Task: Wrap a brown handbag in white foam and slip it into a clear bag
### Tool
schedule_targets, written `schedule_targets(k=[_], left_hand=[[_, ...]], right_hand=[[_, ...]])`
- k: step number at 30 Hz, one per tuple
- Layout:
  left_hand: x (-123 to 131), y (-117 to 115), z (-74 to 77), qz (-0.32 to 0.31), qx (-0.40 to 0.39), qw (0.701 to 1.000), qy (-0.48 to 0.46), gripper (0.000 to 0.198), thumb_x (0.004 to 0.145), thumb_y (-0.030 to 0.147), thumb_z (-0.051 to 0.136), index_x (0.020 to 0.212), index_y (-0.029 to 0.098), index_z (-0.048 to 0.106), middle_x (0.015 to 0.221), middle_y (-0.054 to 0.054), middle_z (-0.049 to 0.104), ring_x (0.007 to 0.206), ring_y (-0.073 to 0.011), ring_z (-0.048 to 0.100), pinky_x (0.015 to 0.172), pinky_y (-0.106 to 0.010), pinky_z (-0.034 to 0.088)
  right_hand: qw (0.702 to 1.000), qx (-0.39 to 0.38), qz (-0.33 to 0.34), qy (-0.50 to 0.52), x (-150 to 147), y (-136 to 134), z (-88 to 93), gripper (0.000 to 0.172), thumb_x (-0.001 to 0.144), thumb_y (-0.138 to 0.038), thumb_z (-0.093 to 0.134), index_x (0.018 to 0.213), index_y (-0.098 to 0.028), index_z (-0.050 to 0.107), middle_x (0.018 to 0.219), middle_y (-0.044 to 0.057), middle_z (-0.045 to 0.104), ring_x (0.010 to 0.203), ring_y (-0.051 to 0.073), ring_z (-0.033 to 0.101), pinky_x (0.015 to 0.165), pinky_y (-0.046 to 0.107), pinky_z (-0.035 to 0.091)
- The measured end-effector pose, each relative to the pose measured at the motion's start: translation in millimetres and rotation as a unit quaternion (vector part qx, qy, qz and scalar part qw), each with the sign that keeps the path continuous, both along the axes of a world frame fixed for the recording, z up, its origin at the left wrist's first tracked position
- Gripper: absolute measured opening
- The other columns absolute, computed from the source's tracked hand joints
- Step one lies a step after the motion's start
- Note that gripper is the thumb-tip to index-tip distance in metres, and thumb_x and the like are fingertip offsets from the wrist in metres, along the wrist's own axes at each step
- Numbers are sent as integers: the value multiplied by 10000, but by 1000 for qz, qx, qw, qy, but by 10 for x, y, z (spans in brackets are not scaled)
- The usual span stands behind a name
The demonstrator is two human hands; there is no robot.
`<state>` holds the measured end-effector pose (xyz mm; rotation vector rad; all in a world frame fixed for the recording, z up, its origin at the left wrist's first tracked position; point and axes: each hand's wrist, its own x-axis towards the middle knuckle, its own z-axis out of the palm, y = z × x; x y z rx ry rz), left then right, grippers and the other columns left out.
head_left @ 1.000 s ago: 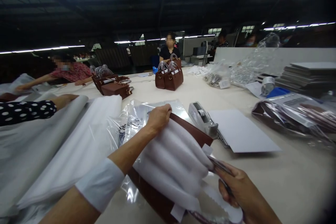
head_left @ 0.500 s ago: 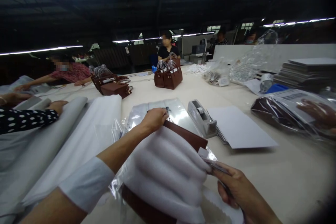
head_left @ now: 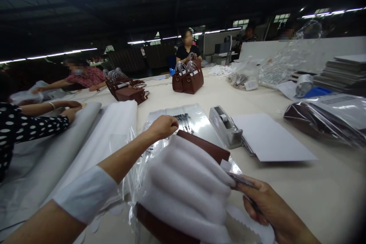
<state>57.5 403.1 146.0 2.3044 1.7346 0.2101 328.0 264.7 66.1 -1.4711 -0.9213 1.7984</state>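
A brown handbag point(head_left: 204, 146) lies in front of me, its middle wrapped in white foam sheet point(head_left: 188, 183). Just beyond its upper left corner is my left hand point(head_left: 164, 126), fingers curled together over a stack of clear printed plastic bags point(head_left: 196, 116); what they pinch, if anything, is hidden. My right hand point(head_left: 261, 200) is closed round a narrow dark shiny thing point(head_left: 243, 181) at the bag's right end, beside a small white tag point(head_left: 225, 165). I cannot make out whether it is a tool or a wrapped handle. Crinkled clear film point(head_left: 130, 175) lies beneath my left forearm.
A tape dispenser point(head_left: 225, 127) and white boards point(head_left: 274, 137) lie to the right, with a plastic-wrapped bag point(head_left: 320, 118) beyond. Brown handbags point(head_left: 188, 80) stand farther back. At left, a co-worker's polka-dot sleeve point(head_left: 42, 126) reaches over foam sheets point(head_left: 114, 129).
My left hand has drawn slightly left, off the bag's upper edge, uncovering black print on the plastic. My right hand keeps its grip. The view has shifted a little.
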Motion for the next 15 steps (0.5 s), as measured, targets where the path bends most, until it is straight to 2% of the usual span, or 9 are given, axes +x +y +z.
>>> schedule_targets(k=[3, 6, 11, 13, 15], left_hand=[[113, -74, -31, 32, 69, 996, 41, 207, 746, 178, 420, 820, 169, 613, 770, -56, 630, 740, -206, 569, 635, -279, 400], [153, -90, -43, 32, 97, 993, 64, 221, 768, 179, 411, 884, 171, 599, 760, -50, 624, 726, -194, 568, 621, -264, 399], [205, -120, 56, -34, 119, 986, 108, 192, 799, 195, 430, 751, 181, 616, 759, -28, 617, 715, -165, 567, 624, -244, 405], [297, -215, 100, -74, 141, 978, 133, 199, 803, 159, 417, 737, 159, 605, 813, -54, 608, 757, -185, 560, 644, -270, 407], [414, -352, 121, -109, 157, 969, 154, 209, 796, 100, 395, 752, 135, 596, 836, -81, 597, 792, -207, 549, 669, -301, 411]], right_hand=[[1000, 13, 18, -16, 26, 6, -7, 652, 699, -497, 587, 1185, -70, 504, 353, -48, 420, 305, 27, 215, 339, 167, 107], [999, 19, 35, -22, 45, -1, -1, 677, 693, -528, 580, 1192, -77, 501, 355, -45, 430, 298, 32, 215, 334, 176, 111], [999, 26, 19, -39, -6, -32, 158, 674, 695, -533, 567, 1189, -78, 507, 344, -42, 417, 306, 30, 211, 343, 163, 114], [999, 24, 14, -40, -23, -40, 200, 675, 689, -530, 571, 1189, -80, 511, 341, -41, 413, 307, 30, 215, 342, 157, 122], [999, 12, 6, -37, -14, -68, 163, 666, 689, -520, 576, 1194, -91, 513, 338, -41, 409, 303, 29, 214, 339, 153, 123]])
